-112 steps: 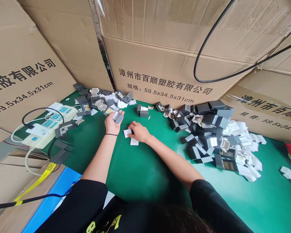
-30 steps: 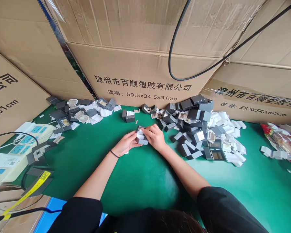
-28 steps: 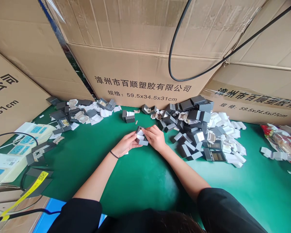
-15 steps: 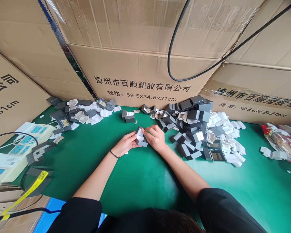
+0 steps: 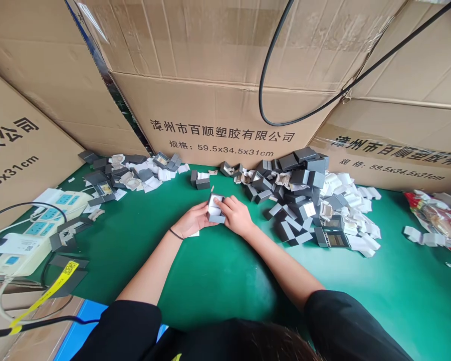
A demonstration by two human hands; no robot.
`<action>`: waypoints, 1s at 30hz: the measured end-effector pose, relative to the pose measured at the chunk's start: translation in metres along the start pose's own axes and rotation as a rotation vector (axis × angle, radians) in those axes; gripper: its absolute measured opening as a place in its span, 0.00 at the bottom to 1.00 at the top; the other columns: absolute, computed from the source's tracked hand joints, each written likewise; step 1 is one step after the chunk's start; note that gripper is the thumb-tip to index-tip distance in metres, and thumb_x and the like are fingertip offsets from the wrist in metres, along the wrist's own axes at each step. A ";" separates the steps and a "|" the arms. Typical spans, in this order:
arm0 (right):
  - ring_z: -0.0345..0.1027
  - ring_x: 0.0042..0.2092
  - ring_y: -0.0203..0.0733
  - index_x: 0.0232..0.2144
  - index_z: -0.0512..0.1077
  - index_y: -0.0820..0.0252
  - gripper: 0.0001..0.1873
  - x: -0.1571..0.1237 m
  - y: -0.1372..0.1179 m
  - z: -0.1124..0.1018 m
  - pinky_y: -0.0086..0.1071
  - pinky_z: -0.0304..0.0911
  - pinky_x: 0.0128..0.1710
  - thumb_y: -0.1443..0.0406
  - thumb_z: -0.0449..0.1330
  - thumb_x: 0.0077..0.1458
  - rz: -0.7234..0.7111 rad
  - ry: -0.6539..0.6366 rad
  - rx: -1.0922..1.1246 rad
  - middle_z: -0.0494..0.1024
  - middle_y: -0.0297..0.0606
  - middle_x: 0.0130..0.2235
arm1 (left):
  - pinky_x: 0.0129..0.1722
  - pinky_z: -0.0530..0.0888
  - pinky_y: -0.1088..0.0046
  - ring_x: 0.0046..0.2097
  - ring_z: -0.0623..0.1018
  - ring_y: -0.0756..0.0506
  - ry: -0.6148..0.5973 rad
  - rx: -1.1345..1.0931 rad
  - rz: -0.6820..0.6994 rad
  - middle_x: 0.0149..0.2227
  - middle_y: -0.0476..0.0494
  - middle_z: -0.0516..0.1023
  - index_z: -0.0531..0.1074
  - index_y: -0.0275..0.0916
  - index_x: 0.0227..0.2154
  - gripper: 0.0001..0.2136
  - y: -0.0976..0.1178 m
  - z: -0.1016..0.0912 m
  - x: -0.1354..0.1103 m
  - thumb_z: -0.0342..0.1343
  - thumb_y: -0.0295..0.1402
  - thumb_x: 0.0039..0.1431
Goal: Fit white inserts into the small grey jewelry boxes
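Note:
A small dark-grey box [image 5: 216, 218] with a white inside is held upright and open between my two hands. My left hand [image 5: 192, 220] is closed around its left side, a black band at the wrist. My right hand [image 5: 237, 215] grips the right side, its thumb pressed into the white inside. A white paper piece [image 5: 194, 234] lies under my left hand. Just beyond the hands rests another grey box [image 5: 200, 179], its white lining showing.
Piles of grey boxes and white inserts lie at the right [image 5: 304, 185] and the back left [image 5: 135, 173]. A power strip [image 5: 41, 225] with cables stands at the left. Cardboard cartons [image 5: 210, 110] wall the green table [image 5: 218, 281]. A red-edged bag [image 5: 443, 220] lies far right.
My right thumb has moved onto the white inside of the box. The box has been turned to face me more, and the view has shifted slightly.

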State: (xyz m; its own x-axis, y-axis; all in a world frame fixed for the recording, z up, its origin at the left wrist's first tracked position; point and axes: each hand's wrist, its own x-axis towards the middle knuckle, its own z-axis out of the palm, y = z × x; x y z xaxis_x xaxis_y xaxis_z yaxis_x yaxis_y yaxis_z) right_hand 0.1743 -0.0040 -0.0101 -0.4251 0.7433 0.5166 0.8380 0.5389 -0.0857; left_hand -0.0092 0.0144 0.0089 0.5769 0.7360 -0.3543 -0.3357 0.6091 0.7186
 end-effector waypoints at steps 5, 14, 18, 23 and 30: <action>0.59 0.36 0.42 0.57 0.62 0.54 0.22 0.004 -0.016 0.000 0.31 0.61 0.31 0.67 0.47 0.60 -0.011 -0.014 0.009 0.72 0.39 0.32 | 0.37 0.77 0.64 0.37 0.79 0.44 0.032 0.028 0.041 0.38 0.39 0.78 0.71 0.36 0.44 0.14 0.012 -0.007 -0.004 0.54 0.36 0.58; 0.65 0.41 0.38 0.48 0.71 0.56 0.20 -0.001 -0.035 0.004 0.30 0.65 0.39 0.72 0.45 0.59 0.059 0.025 0.282 0.76 0.38 0.42 | 0.29 0.76 0.79 0.37 0.80 0.46 0.294 -0.185 0.357 0.32 0.42 0.79 0.71 0.35 0.37 0.12 0.044 -0.026 -0.017 0.50 0.39 0.61; 0.68 0.42 0.38 0.49 0.69 0.56 0.16 0.013 -0.052 0.014 0.33 0.67 0.43 0.64 0.49 0.60 0.190 -0.099 0.552 0.77 0.38 0.42 | 0.27 0.74 0.86 0.39 0.78 0.50 0.277 -0.336 0.465 0.32 0.45 0.78 0.71 0.38 0.37 0.14 0.047 -0.037 -0.021 0.46 0.42 0.62; 0.71 0.36 0.33 0.59 0.53 0.54 0.33 0.045 -0.074 0.029 0.27 0.69 0.32 0.59 0.58 0.53 0.295 -0.233 1.034 0.72 0.39 0.50 | 0.28 0.72 0.89 0.41 0.77 0.53 0.229 -0.396 0.608 0.33 0.47 0.78 0.71 0.45 0.44 0.16 0.039 -0.039 -0.022 0.46 0.45 0.61; 0.71 0.33 0.33 0.52 0.64 0.58 0.24 0.054 -0.070 0.045 0.28 0.69 0.35 0.65 0.57 0.52 0.287 -0.166 1.179 0.78 0.35 0.37 | 0.27 0.71 0.90 0.37 0.77 0.55 0.224 -0.448 0.665 0.31 0.49 0.78 0.71 0.46 0.44 0.17 0.045 -0.037 -0.032 0.42 0.45 0.62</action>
State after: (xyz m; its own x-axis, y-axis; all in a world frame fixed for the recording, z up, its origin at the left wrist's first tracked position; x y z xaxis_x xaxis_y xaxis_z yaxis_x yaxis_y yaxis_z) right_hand 0.0774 0.0167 -0.0144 -0.3866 0.8893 0.2445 0.1219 0.3120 -0.9422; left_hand -0.0708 0.0290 0.0306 0.0079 0.9964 -0.0843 -0.8459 0.0517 0.5308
